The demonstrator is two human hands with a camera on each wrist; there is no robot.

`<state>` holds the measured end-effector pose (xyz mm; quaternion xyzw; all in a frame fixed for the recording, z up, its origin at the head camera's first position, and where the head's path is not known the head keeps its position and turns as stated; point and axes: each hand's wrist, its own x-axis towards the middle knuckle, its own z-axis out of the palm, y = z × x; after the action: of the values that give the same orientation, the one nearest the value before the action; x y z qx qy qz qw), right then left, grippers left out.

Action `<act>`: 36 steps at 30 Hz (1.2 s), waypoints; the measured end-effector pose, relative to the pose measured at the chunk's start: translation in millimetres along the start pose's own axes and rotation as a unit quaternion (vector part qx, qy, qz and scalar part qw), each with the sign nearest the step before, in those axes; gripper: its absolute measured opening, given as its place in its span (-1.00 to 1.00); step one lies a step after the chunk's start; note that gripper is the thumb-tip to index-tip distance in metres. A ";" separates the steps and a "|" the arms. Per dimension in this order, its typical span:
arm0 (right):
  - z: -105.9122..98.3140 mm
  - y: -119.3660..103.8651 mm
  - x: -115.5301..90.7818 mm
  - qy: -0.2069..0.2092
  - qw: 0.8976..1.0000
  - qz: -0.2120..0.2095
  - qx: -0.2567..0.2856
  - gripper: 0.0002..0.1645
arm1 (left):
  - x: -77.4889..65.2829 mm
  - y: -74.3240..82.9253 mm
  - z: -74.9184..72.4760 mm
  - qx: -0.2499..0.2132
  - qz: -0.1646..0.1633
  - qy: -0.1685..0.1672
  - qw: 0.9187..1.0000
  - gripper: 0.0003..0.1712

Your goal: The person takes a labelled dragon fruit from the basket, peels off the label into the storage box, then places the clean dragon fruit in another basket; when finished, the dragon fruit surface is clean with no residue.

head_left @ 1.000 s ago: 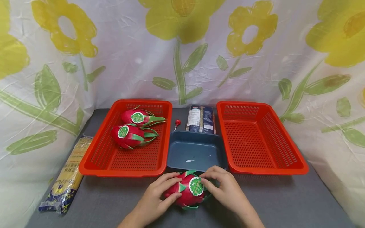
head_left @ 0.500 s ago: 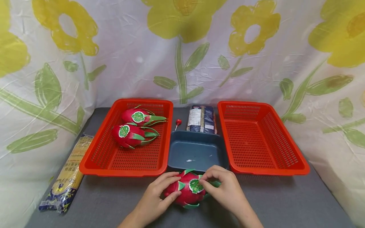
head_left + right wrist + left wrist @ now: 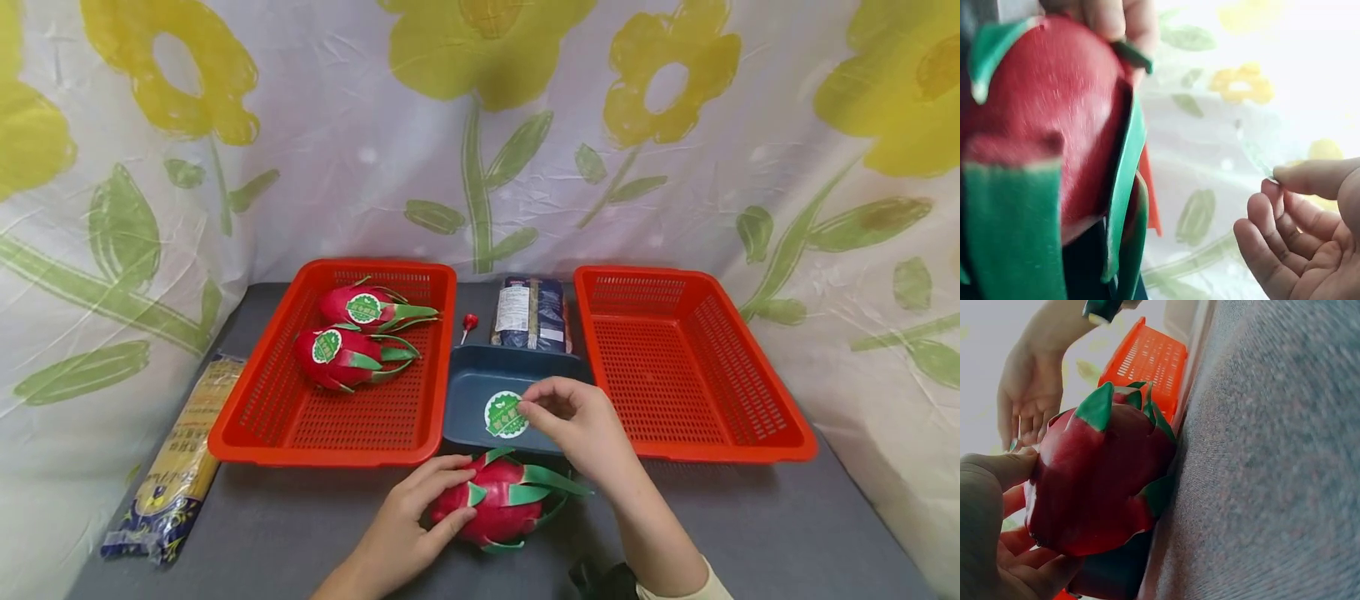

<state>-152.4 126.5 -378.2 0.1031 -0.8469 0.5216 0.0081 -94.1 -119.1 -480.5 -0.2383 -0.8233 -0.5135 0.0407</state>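
My left hand (image 3: 408, 512) grips the rounded left end of a red dragon fruit (image 3: 502, 504) with green leaf tips, lying on the table. In the left wrist view, thumb and fingers wrap that end of the fruit (image 3: 1100, 481). Between right thumb and forefinger, my right hand (image 3: 585, 421) pinches a round green-and-white sticker (image 3: 502, 415) by its edge, over the blue-grey tray (image 3: 480, 375). Seen from the right wrist, the sticker (image 3: 1257, 155) is thin and nearly edge-on, and the other fingers of that hand (image 3: 1310, 237) are loosely bent. No label shows on the gripped fruit's upper side.
A red basket (image 3: 352, 432) at left holds two dragon fruits (image 3: 352, 358) with green stickers. Another red basket (image 3: 652, 375) stands at right. Behind the tray lie a red lollipop (image 3: 468, 323) and a blue package (image 3: 528, 312). A pasta pack (image 3: 176, 467) lies far left.
The sticker has come off the dragon fruit. My right hand has lifted it forward from the fruit to over the tray; my left hand keeps its grip in place.
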 end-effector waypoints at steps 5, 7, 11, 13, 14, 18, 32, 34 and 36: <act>7.1 6.3 21.5 -0.027 0.999 -0.016 0.004 -0.77 | -0.5 0.2 0.1 -0.008 -0.005 -0.008 1.000 -0.52; 10.5 9.4 28.7 -0.030 0.999 -0.025 -0.003 -0.85 | -0.6 0.0 0.3 -0.008 -0.007 -0.011 1.000 -0.51; 18.2 17.4 40.4 -0.036 0.999 -0.026 -0.022 -0.91 | -0.9 -0.1 0.0 -0.010 -0.012 -0.014 1.000 -0.51; 22.7 22.4 44.9 -0.044 0.998 -0.019 -0.031 -0.89 | -1.2 0.0 -0.3 -0.009 -0.014 -0.015 1.000 -0.51; 24.9 24.9 46.6 -0.050 0.998 -0.013 -0.033 -0.87 | -1.4 0.0 -0.5 -0.009 -0.014 -0.016 1.000 -0.51; 33.1 34.5 51.3 -0.088 0.995 -0.002 -0.044 -0.79 | -2.2 0.5 -1.0 -0.008 -0.014 -0.019 1.000 -0.52; 49.4 55.2 65.7 -0.302 0.946 -0.020 -0.114 -0.59 | -1.9 -0.8 -1.8 0.010 -0.006 -0.009 1.000 -0.52; 51.3 57.1 66.5 -0.313 0.941 -0.022 -0.129 -0.59 | -2.1 -1.0 -2.0 0.014 -0.006 -0.007 1.000 -0.52; 52.9 57.9 67.0 -0.322 0.935 -0.032 -0.146 -0.58 | -2.4 -1.1 -2.3 0.016 -0.005 -0.006 1.000 -0.52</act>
<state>-223.7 93.7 -445.2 0.2904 -0.8669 0.3309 -0.2336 -92.9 -122.4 -481.1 -0.2366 -0.8330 -0.4988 0.0373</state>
